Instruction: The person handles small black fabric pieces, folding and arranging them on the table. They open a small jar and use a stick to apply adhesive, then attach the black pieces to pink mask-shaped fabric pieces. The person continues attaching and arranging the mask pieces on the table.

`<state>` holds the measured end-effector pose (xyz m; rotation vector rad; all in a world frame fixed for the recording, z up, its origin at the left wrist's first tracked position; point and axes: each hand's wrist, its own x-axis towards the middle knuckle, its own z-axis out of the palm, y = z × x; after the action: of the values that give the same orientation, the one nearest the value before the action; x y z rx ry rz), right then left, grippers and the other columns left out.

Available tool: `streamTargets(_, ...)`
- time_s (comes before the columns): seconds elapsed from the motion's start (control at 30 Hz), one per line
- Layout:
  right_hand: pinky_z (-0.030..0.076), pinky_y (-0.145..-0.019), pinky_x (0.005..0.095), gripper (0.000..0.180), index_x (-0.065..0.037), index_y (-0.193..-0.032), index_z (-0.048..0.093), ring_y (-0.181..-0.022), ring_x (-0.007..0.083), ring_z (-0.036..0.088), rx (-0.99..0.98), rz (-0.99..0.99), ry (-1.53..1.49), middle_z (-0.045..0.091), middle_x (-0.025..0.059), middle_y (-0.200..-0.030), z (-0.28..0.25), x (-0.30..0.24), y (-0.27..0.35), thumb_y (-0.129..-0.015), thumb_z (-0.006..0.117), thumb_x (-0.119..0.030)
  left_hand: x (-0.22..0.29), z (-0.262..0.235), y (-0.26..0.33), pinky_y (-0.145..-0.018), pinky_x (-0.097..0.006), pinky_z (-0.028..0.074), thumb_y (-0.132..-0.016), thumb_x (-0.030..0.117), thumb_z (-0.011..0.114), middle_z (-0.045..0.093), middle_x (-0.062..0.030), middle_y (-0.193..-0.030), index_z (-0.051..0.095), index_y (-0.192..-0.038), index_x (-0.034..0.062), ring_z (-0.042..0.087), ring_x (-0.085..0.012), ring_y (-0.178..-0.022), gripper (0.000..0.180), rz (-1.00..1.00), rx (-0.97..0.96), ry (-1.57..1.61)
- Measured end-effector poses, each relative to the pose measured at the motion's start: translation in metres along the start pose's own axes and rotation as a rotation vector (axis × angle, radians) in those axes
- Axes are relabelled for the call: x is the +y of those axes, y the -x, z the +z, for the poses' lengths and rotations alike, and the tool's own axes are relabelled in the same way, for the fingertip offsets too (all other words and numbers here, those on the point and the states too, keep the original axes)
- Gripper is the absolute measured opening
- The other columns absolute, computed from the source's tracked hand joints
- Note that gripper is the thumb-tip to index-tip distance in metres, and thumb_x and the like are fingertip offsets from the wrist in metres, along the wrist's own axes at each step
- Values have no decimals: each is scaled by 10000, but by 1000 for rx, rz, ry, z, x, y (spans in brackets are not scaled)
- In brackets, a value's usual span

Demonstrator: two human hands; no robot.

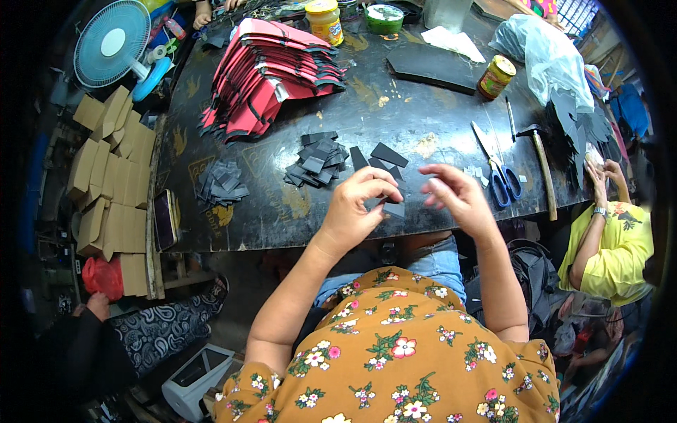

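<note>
My left hand (361, 206) is held over the near edge of the black table, thumb and fingertips pinched on a small dark grey flat piece (395, 209). To its right my right hand (460, 199) is raised, its fingers bent but apart, slightly blurred, with nothing I can make out between them. Just beyond my hands lie a few loose black strips (388, 154). Left of them is a heap of small black pieces (316, 159), and farther left a second heap of small grey pieces (221, 183).
A tall stack of red-and-black sewn pieces (271, 77) stands at the back left. Blue-handled scissors (499, 185), a hammer (543, 166) and a jar (496, 77) lie or stand on the right. A phone (166, 220) rests at the left edge. A co-worker in yellow (610, 247) sits right.
</note>
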<state>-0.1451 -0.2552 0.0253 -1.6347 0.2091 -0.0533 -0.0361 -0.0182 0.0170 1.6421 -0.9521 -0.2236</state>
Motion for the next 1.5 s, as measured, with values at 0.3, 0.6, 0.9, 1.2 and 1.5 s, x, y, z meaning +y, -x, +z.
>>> streamTargets(0.3,592,-817,250,296,5,-1272,717,-894,95,692,-3,-62,-180,713,31,-1049,22,0,-9,-988,794,-25,-7,24,10,-870,-242,587,-1025,51,766,727,-58,-1196,657,-1390,-15,692,-84,-1043,387,-467,10,573)
streamTargets(0.6,621,-794,392,228,1,-1127,782,-905,330,782,121,-525,761,782,169,-1010,31,-6,-2,-901,807,-5,-10,44,11,-704,-262,553,-915,41,797,705,-61,-953,760,-1156,-54,637,-84,-774,261,-404,105,151)
streamTargets(0.9,603,-749,439,156,-31,-1026,753,-828,362,741,130,-545,786,738,139,-893,28,11,-3,-875,781,-54,-10,48,11,-731,-240,553,-962,25,766,713,-28,-1000,742,-1195,-49,644,-55,-857,246,-363,39,147)
streamTargets(1.2,592,-759,399,121,-12,-1017,743,-800,315,737,416,-312,767,746,154,-917,-26,11,-8,-896,751,-15,-8,-16,-1,-715,-257,541,-950,6,749,704,-12,-953,765,-1225,21,629,-76,-797,276,-252,299,-117)
streamTargets(1.5,580,-856,461,159,-69,-1045,792,-961,373,732,361,-195,1080,730,147,-1048,-54,7,-10,-902,727,-45,-52,-72,-8,-837,-411,549,-869,120,861,679,-110,-997,793,-1123,70,676,-274,-916,268,-281,453,-590)
